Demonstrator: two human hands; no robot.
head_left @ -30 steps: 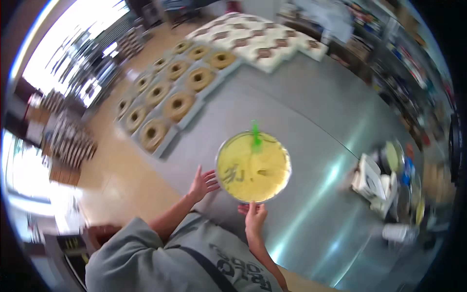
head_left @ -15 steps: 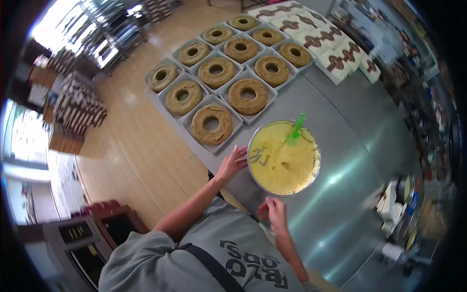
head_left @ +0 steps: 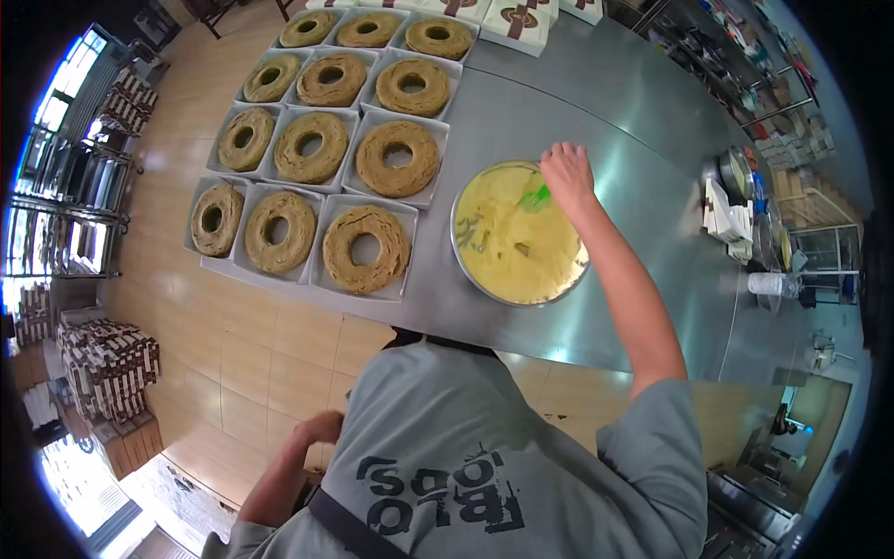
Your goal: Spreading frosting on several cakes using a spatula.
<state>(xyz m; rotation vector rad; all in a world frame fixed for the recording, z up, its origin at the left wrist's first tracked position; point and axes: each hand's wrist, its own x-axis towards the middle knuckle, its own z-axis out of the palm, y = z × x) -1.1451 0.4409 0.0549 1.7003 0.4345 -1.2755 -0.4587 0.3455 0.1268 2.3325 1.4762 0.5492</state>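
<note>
A wide metal bowl (head_left: 454,244) of thick yellow cream (head_left: 507,252) stands on the steel table near its front edge. A green spatula (head_left: 533,198) has its head in the cream, toward the bowl's far right side. Over that rim is my right hand (head_left: 566,175), fingers closed around the handle, which it covers. My left hand (head_left: 326,427) hangs low beside my waist, away from the table, its fingers mostly hidden. Left of the bowl, several brown ring cakes (head_left: 365,249) sit in open white boxes (head_left: 410,224) set in rows.
Closed white boxes with brown print (head_left: 518,23) lie at the far edge of the steel table (head_left: 643,326). Bowls and white containers (head_left: 726,219) stand at the right. Stacked cartons (head_left: 110,368) and a rack (head_left: 60,219) are on the left beyond the tiled floor.
My right hand has moved from the bowl's near side to the spatula and closed on it. My left hand has left the bowl's left side and dropped to my waist. The view has turned.
</note>
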